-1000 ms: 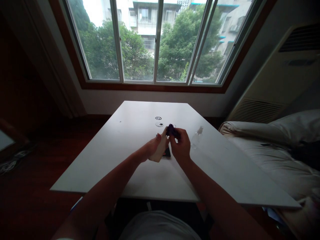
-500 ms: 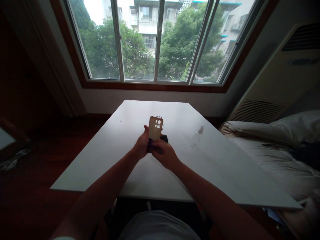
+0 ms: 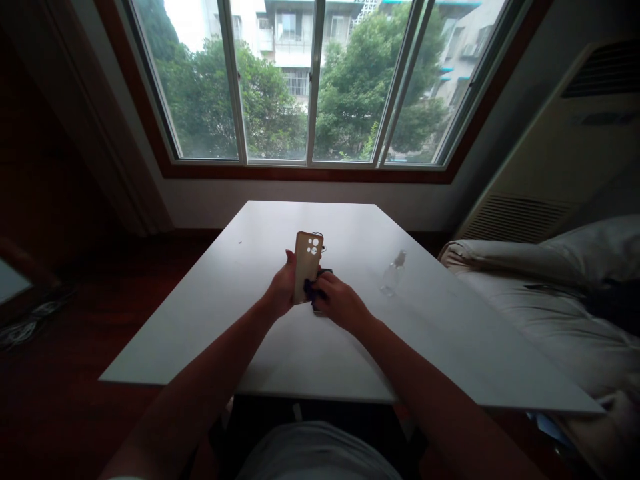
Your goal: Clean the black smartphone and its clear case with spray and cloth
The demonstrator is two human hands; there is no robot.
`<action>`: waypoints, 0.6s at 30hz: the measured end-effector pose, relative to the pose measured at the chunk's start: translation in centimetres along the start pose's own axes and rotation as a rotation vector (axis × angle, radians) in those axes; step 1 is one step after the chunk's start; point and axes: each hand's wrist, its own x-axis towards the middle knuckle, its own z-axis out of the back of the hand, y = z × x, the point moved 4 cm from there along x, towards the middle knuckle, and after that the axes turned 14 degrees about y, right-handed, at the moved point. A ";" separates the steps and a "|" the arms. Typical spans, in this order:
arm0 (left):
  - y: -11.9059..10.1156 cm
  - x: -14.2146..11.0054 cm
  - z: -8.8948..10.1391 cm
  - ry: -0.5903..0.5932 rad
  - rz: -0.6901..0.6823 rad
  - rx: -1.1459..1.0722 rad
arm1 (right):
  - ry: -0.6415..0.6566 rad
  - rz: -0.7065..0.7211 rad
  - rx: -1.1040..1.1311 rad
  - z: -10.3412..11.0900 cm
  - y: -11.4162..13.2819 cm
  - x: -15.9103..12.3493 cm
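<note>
Mid-frame: our left hand, grip wrapped round tan phone case, upright. Our right hand pinching dark cloth against case's lower edge, above white tabletop.

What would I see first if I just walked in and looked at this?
The tan phone case with round camera holes, held upright above the middle of the white table by the left hand. The right hand presses a dark purple cloth against it. A small clear bottle stands to the right.
</note>
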 end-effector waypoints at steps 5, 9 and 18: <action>1.2 -0.3 0.0 -0.081 0.061 0.207 | -0.336 -0.095 0.030 1.6 -1.8 -0.2; 2.3 -0.2 -1.1 0.015 0.128 0.226 | -0.570 -0.136 -0.020 3.5 -2.5 -0.9; 1.6 -0.4 -1.3 0.026 0.009 0.094 | -0.419 -0.121 -0.075 2.2 -2.0 -0.6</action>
